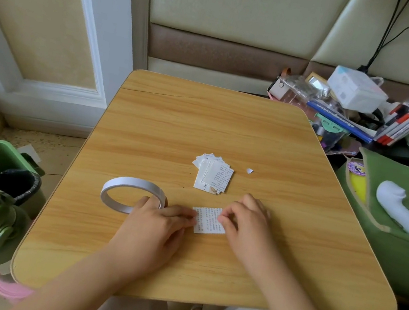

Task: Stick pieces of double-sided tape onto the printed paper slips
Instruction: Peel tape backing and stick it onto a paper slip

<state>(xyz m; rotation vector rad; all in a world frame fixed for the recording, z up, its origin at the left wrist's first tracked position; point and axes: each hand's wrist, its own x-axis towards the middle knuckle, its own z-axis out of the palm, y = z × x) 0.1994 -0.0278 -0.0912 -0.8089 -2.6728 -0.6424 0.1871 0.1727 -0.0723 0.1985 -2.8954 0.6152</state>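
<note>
Print on paper slip (209, 220) too small to read. Left hand (158, 223) fingertips pressing slip's 9 o'clock edge; right hand (242, 220) fingers curled, pinching its 3 o'clock edge.

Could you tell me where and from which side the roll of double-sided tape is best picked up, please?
Probably by its thin wall. The tape roll lies flat, hole up, so pinch the band from above, one finger inside the ring and thumb outside. Its far-left arc is free; the left hand covers the near-right arc.
</note>
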